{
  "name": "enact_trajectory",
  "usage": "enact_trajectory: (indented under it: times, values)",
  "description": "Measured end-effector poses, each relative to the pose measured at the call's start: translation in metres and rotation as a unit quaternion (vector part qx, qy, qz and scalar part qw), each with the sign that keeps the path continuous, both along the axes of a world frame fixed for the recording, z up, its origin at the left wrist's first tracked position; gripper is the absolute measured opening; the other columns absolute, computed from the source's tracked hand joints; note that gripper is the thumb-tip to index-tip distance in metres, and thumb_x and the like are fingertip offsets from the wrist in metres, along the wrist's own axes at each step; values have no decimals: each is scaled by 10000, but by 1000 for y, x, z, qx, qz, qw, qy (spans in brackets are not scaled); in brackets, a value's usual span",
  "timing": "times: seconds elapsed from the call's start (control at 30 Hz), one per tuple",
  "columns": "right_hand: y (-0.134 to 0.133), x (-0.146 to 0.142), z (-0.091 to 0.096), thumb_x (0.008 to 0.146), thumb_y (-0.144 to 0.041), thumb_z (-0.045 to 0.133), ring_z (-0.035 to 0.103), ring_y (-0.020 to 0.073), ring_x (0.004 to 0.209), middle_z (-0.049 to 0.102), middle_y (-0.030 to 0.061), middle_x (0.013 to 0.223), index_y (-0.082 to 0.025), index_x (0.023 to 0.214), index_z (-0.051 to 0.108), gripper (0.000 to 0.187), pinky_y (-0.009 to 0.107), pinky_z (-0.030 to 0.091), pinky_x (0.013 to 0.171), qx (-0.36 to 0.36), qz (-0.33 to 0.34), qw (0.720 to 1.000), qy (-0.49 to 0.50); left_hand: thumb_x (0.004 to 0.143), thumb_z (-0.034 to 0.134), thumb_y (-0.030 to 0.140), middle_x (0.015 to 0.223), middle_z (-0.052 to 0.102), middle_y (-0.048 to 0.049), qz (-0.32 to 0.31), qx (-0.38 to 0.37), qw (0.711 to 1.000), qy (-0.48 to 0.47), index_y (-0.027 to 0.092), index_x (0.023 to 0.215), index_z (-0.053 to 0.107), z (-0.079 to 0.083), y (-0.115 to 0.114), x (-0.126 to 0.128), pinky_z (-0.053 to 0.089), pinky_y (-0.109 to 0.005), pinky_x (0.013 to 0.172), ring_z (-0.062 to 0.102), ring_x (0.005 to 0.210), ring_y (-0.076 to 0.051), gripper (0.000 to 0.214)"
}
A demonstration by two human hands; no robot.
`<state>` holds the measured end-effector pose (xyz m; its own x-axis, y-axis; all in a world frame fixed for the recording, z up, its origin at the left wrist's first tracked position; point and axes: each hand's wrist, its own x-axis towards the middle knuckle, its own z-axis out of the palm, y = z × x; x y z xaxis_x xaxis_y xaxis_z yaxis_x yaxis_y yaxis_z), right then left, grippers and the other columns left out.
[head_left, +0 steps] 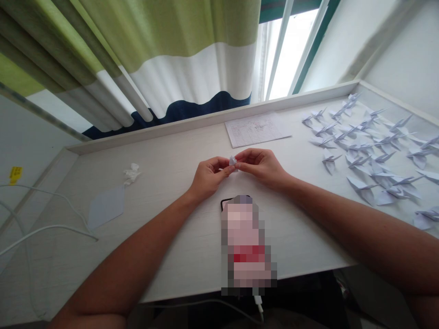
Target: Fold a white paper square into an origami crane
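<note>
Both my hands meet over the middle of the white desk [171, 256]. My left hand [210, 176] and my right hand [261, 163] each pinch one small folded piece of white paper [233, 161] held between their fingertips, just above the desk. The fingers of both hands are closed on it. A phone [245, 242] lies flat on the desk right below my hands, its screen blurred out.
Several folded white paper cranes [363, 146] cover the desk's right side. A printed sheet [257, 129] lies at the back edge. A flat folded paper [106, 206] and a crumpled scrap [132, 173] lie left. White cables [44, 228] run at far left. A striped curtain [154, 59] hangs behind.
</note>
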<state>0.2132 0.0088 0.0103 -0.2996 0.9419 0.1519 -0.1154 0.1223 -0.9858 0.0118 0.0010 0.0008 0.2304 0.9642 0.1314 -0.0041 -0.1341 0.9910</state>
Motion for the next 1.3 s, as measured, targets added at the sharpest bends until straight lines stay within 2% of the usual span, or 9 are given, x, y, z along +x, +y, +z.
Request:
enact_trajectory:
  times: [0.27, 0.4, 0.63, 0.73, 0.9, 1.03, 1.17, 1.23, 1.3]
  values:
    - [-3, 0, 2, 818, -467, 844, 706, 189, 772, 795, 51, 828, -186, 831, 782, 289, 353, 563, 736, 50, -10, 996, -71, 769, 914, 487, 879, 789, -58, -51, -10, 998, 19, 156, 915, 794, 3, -3, 0, 549, -294, 742, 692, 779, -154, 381]
    - [-3, -1, 1, 863, -454, 794, 695, 184, 780, 786, 46, 842, -194, 841, 765, 262, 363, 562, 761, 76, -37, 993, -85, 788, 887, 533, 886, 777, -57, -49, -18, 998, 40, 157, 932, 788, 5, -3, 1, 530, -289, 720, 674, 765, -152, 415]
    - [-2, 1, 3, 781, -520, 875, 695, 196, 792, 765, 46, 836, -200, 834, 778, 338, 384, 587, 786, 66, 1, 994, -91, 847, 822, 581, 912, 778, -68, -60, -10, 995, 80, 154, 950, 785, 6, -5, 1, 515, -302, 742, 675, 806, -171, 441]
    - [-4, 1, 6, 794, -511, 865, 681, 183, 760, 732, 33, 798, -210, 750, 762, 322, 383, 583, 781, 96, -7, 992, -83, 860, 816, 575, 925, 790, -80, -78, -13, 994, 72, 151, 946, 781, 7, -6, 1, 531, -313, 774, 699, 833, -180, 434]
    - [-7, 0, 11, 862, -461, 781, 664, 182, 702, 719, 20, 727, -219, 756, 712, 274, 356, 551, 678, 53, 14, 996, -76, 847, 838, 556, 905, 797, -89, -91, -7, 995, 47, 154, 915, 776, 7, -7, 2, 558, -324, 781, 725, 821, -189, 412]
    - [-6, 1, 12, 925, -420, 698, 649, 184, 747, 716, 20, 738, -229, 705, 693, 291, 375, 550, 765, 100, -33, 988, -113, 832, 857, 536, 866, 791, -78, -92, -10, 995, 44, 158, 877, 769, 6, -7, 3, 560, -314, 758, 722, 787, -182, 391]
    - [-5, 1, 9, 914, -492, 738, 695, 213, 837, 768, 48, 857, -222, 839, 744, 280, 407, 571, 827, 84, -46, 991, -91, 811, 872, 542, 852, 784, -59, -34, -10, 999, 27, 164, 879, 775, 5, -5, 2, 544, -292, 712, 696, 745, -160, 396]
    - [-5, 0, 6, 846, -536, 819, 709, 227, 866, 781, 62, 916, -215, 908, 759, 332, 411, 581, 817, 71, -22, 994, -85, 797, 880, 550, 864, 777, -45, 6, -5, 1000, 19, 173, 887, 784, 5, -3, 2, 524, -279, 672, 670, 720, -146, 400]
    - [-5, -1, 3, 809, -561, 859, 714, 225, 865, 785, 65, 929, -211, 918, 768, 378, 408, 585, 813, 60, 5, 995, -84, 783, 891, 548, 866, 768, -36, 18, -1, 1000, 11, 176, 861, 783, 6, -2, 1, 515, -276, 668, 655, 726, -142, 395]
